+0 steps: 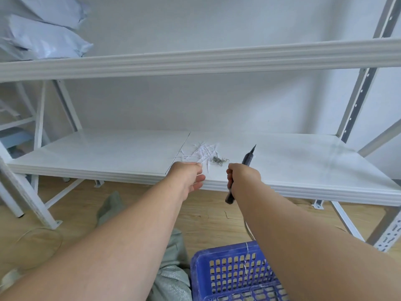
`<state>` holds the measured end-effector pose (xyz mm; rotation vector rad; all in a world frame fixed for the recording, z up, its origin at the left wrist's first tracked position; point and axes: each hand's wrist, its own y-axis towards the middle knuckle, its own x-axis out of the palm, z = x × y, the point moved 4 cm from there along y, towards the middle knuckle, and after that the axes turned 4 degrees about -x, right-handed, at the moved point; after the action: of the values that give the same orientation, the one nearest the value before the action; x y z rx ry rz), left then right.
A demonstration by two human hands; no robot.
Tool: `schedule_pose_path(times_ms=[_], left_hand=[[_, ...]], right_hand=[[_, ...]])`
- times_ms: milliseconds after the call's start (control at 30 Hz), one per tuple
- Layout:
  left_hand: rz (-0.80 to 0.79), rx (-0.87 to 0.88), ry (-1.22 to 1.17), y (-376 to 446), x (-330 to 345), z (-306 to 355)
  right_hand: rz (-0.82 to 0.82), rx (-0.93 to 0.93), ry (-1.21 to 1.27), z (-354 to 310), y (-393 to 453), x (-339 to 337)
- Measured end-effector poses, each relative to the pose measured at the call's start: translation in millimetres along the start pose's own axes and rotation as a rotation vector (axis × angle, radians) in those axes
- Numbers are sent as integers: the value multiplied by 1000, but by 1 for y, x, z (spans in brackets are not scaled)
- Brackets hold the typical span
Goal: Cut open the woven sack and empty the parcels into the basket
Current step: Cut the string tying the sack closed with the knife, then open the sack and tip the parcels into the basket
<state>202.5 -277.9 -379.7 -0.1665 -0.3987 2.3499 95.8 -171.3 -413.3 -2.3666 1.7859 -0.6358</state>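
nearest us, below our right hand [243,179], sits the blue basket [238,270]; the grey woven sack [171,274] lies on the floor under our left forearm. our right hand grips a utility knife [247,161], blade pointing up and away. our left hand [188,179] pinches a white strip, just before the scrap pile [204,154] on the lower shelf [108,153]. parcels [43,38] rest far up-left.
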Motion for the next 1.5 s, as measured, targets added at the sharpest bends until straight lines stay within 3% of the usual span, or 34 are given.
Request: schedule_pose_path(times_ms=[100,300,600,700,800,900,1000,1100,1167,1233,1300,1333,1433,1500], left_hand=[[17,-5,20,7,-12,-5],[15,-1,51,13,-21,-18],[-119,-65,122,-2,4,-53],[-111,-5,77,-17,0,-60],[49,169,120,-29,-46,-70],[325,267,231,-47,-117,-97],[577,285,286,-72,-169,-129],[790,332,373,-94,-203,-143],[902,222,337,-96,-232,-151],[846,-83,249,-85,-258,-165],[634,-441,67,-79,-260,-174],[538,-538,-43,-76,-256,-174],[339,-528,-203,-66,-236,-151],[284,-424,-34,-56,-219,-126]], right_hand=[[-21,37,48,-3,14,20],[-40,52,-177,31,17,20],[-204,76,221,38,2,6],[-257,53,192,44,-16,4],[-367,85,50,73,-41,10],[-489,213,-67,119,-71,22],[-576,309,-76,162,-97,33],[-587,281,-150,180,-106,42],[-559,217,-215,180,-103,48],[-536,143,-286,173,-101,54],[-529,99,-306,163,-103,62],[-533,88,-310,158,-106,65],[-525,31,-351,143,-112,69],[-466,-63,-375,131,-111,68]])
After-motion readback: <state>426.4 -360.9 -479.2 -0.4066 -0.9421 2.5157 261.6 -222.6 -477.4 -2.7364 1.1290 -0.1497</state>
